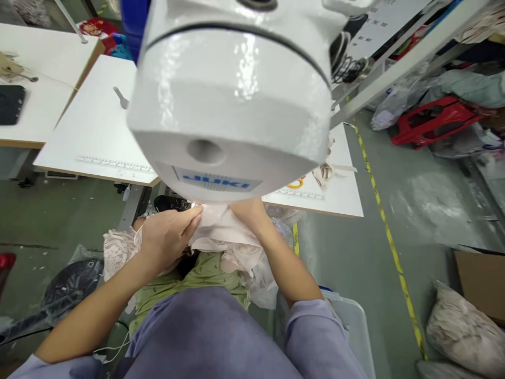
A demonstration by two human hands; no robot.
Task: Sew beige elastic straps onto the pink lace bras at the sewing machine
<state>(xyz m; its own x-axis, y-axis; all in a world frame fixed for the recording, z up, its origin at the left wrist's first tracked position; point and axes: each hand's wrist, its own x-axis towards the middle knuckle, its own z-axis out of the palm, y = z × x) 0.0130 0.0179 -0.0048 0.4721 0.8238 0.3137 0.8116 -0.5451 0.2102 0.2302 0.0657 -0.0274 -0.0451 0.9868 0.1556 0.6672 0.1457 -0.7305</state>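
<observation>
A white sewing machine head (pixel 232 89) with a blue brand label fills the top middle of the head view and hides the needle area. Just under it lies pale pink fabric (pixel 221 231) with lace trim (pixel 118 250). My left hand (pixel 168 237) is closed, its fingers pinching the fabric's left edge. My right hand (pixel 248 210) rests on the fabric's right side; its fingers are hidden beneath the machine. More of the pink cloth hangs down over my lap.
White tables (pixel 94 131) with printed rulers stand behind the machine. A black phone (pixel 11 104) lies at far left. A yellow floor line (pixel 389 237), red stools (pixel 434 118), filled bags (pixel 465 331), a cardboard box (pixel 481 281) and a plastic bin (pixel 353 326) are on the right.
</observation>
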